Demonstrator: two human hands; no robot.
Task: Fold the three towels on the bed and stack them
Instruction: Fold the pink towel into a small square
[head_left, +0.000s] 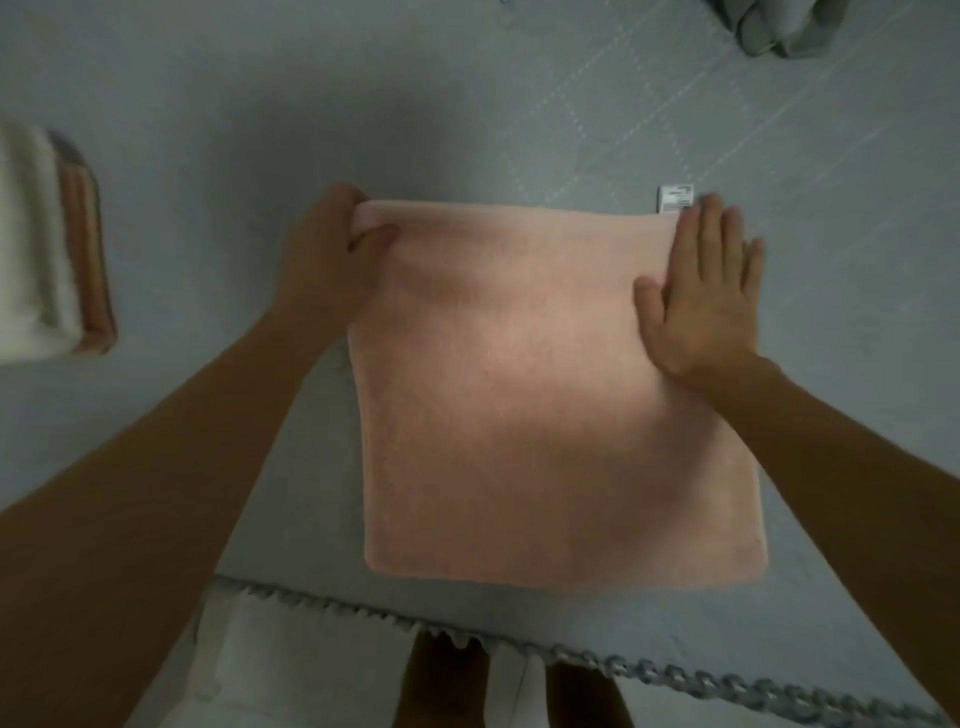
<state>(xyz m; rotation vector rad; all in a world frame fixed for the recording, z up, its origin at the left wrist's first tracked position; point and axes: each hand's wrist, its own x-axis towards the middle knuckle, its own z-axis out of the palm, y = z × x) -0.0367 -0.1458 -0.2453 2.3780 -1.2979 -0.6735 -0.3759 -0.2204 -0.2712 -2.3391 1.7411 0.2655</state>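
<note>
Presently: pink towel (556, 395), left hand (332, 249) pinching far-left corner, right hand (706, 291) flat on far-right edge; risk: uneven pull skews fold.

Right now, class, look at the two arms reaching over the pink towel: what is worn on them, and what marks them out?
Both arms are bare up to the frame edge: no sleeves, gloves, watch or rings visible on the left hand or right hand.

Left hand (332, 249) fingers curled in a pinch, right hand (701, 291) flat, fingers straight
</note>
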